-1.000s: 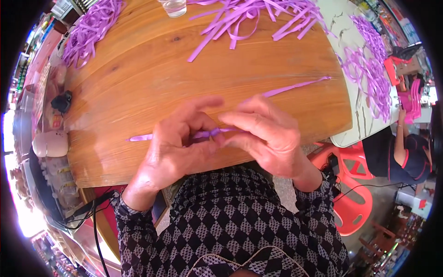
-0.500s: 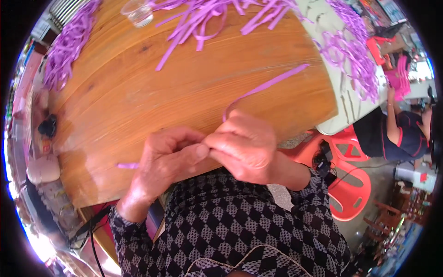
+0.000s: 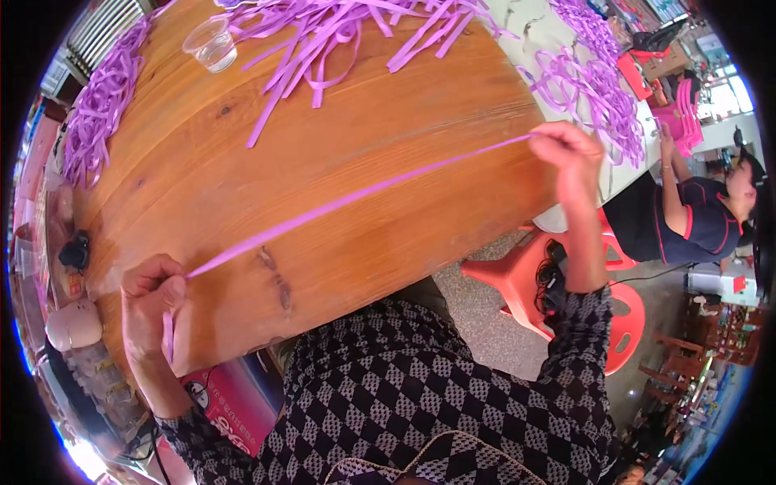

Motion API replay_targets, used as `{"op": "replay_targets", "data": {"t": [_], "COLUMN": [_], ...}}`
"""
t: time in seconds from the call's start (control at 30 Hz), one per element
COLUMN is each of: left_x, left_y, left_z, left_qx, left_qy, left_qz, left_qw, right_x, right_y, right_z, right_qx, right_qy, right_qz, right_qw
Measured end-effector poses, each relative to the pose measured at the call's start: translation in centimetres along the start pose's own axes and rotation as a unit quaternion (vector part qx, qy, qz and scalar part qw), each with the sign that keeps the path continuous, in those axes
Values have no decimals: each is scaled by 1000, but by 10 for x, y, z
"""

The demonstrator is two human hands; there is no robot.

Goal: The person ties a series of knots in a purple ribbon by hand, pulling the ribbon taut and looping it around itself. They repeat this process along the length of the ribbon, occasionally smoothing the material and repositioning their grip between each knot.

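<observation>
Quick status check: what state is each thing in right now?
Left hand: pinched shut on the strip's near end.
Right hand: pinched shut on the strip's far end.
Strip: pulled straight between the hands, above the table.
Cup: upright, clear.
Loose strips: piled loosely at the table's far edge.

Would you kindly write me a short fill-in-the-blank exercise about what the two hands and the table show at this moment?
1. The left hand and right hand hold a long purple strip stretched ____ between them.
2. The strip spans a table made of ____.
3. Near the table's far edge stands a clear plastic ____.
4. The loose strips piled at the far edge are coloured ____.

Missing words: taut; wood; cup; purple
</observation>
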State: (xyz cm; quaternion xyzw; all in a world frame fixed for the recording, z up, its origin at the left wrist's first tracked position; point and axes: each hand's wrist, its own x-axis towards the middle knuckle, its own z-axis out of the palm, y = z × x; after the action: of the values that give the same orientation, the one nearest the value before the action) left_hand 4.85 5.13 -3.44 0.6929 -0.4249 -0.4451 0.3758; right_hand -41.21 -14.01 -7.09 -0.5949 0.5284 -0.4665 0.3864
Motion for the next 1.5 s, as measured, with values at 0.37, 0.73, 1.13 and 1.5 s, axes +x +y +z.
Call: {"op": "replay_targets", "data": {"t": [0.37, 0.73, 1.13, 1.5], "left_x": [-2, 8, 1, -6], "left_y": [-32, -63, 1, 23], "left_z": [-65, -54, 52, 128], "left_qx": [-105, -662, -391, -418], "left_qy": [-2, 53, 33, -150], "left_qz": [66, 77, 97, -39], "left_qw": [992, 743, 915, 895], "right_x": [46, 23, -38, -79], "right_y": [68, 34, -31, -62], "right_z": [-79, -48, 58, 143], "right_qx": [-71, 584, 205, 81], "right_qy": [197, 73, -109, -336], "right_qz": [4, 221, 97, -199], "right_qw": [978, 778, 968, 917]}}
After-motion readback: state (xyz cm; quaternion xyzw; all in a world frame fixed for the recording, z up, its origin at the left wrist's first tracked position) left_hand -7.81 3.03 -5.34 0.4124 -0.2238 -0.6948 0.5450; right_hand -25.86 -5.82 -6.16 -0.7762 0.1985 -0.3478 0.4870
